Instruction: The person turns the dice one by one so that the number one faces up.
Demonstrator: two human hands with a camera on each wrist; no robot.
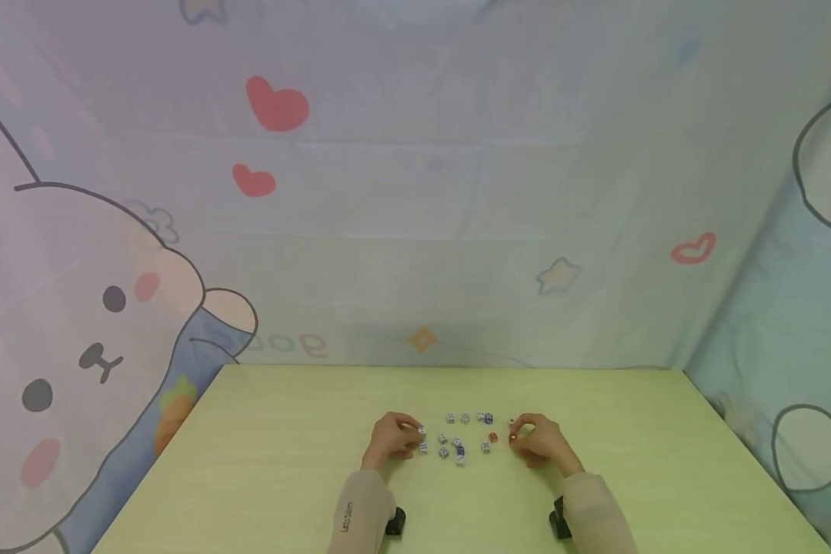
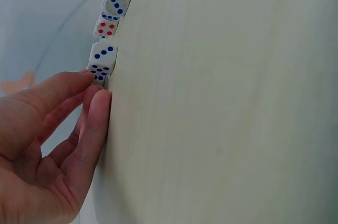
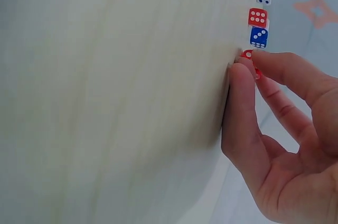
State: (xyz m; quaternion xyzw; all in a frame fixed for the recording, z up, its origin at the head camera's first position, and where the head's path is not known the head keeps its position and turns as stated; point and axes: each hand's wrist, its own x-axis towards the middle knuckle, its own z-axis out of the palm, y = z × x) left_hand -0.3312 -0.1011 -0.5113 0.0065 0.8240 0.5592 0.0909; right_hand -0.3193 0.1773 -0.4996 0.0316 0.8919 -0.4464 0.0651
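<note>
Beige fabric sleeves sit closest, leading to two bare hands on a pale yellow-green tabletop. Left hand looks like it's pinching a small white plastic die, mostly hidden by the fingers. Right hand has a small red plastic die nipped between thumb and index. Loose white, blue and red dice lie between them. I'd guess they're light, rigid, tough and kinda slick, so grab opposite flat faces, not the rounded corners.
</note>
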